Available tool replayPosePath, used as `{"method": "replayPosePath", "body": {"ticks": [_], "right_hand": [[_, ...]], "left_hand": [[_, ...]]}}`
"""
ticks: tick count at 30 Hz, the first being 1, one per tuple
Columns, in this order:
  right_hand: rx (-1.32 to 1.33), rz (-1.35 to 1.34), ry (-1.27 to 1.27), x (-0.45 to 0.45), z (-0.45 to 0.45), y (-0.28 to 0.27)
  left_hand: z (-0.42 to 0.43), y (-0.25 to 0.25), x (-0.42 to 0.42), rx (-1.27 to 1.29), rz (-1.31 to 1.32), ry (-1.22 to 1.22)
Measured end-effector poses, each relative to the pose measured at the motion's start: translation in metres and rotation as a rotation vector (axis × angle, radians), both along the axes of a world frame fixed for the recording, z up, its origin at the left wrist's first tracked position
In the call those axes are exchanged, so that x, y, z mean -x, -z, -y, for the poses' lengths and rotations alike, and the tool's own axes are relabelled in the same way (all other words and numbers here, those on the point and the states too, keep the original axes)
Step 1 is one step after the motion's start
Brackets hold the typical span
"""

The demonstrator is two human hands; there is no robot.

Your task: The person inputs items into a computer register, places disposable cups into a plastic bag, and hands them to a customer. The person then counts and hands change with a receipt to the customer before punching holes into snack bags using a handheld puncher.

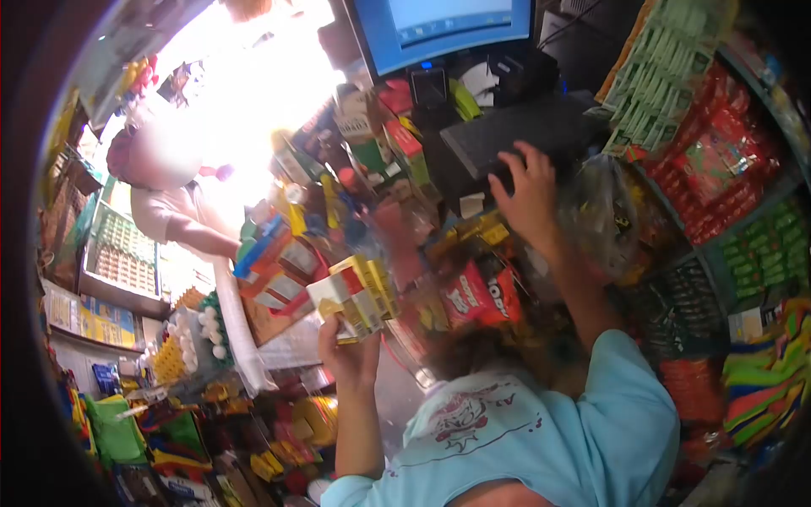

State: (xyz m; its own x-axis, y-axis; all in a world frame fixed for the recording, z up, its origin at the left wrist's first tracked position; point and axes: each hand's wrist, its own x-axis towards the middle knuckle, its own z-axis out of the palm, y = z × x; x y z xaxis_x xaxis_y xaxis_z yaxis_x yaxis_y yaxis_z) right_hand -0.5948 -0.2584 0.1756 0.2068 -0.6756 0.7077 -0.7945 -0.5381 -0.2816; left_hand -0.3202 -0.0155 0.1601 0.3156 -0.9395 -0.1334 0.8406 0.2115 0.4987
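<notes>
My left hand (346,348) is raised over the crowded counter, its fingers wrapped around a stack of small yellow and white boxes (359,297). The print on the boxes is too blurred to read. My right hand (528,196) is held at the near edge of a black keyboard (519,135), fingers spread and nothing in them. I cannot tell whether the fingertips touch the keys. Below the right hand lie red snack packets (479,291). A clear plastic bag (601,215) sits beside my right forearm.
A lit monitor (443,29) stands behind the keyboard. Across the counter, a person (173,190) reaches an arm toward a blue and red package (283,266). Hanging green sachets (663,76) and red packets (718,160) line the right. Egg trays (125,249) stand at left.
</notes>
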Motion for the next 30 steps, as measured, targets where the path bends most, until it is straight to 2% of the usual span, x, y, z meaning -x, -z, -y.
{"method": "replayPosePath", "body": {"ticks": [2, 5, 9, 13, 16, 21, 23, 28, 29, 30], "right_hand": [[0.035, -0.056, 0.019, 0.018, 0.017, 0.011], [0.013, -0.079, -0.002, 0.03, 0.033, 0.02], [-0.011, -0.082, -0.03, 0.03, 0.04, 0.02], [-0.022, -0.061, -0.052, 0.044, 0.05, 0.015], [-0.025, -0.028, 0.063, 0.058, 0.071, 0.012], [-0.071, -0.156, 0.087, 0.067, 0.082, 0.021], [-0.058, -0.166, 0.107, 0.055, 0.101, 0.003], [-0.205, -0.12, 0.105, 0.06, 0.104, -0.007], [-0.162, -0.096, 0.139, 0.065, 0.107, -0.008], [-0.117, -0.07, 0.171, 0.072, 0.111, -0.008]], "left_hand": [[0.004, 0.027, 0.022, -0.092, 0.061, 0.065], [0.002, 0.033, 0.07, -0.238, 0.113, 0.237], [-0.003, 0.055, 0.107, -0.43, 0.21, 0.329], [-0.001, 0.069, 0.125, -0.463, 0.182, 0.309], [0.005, 0.064, 0.134, -0.448, 0.167, 0.325], [0.009, 0.067, 0.144, -0.448, 0.145, 0.353], [0.019, 0.078, 0.143, -0.369, 0.203, 0.379], [0.026, 0.065, 0.143, -0.351, 0.124, 0.387], [0.026, 0.063, 0.142, -0.338, 0.103, 0.381], [0.025, 0.085, 0.132, -0.321, 0.052, 0.402]]}}
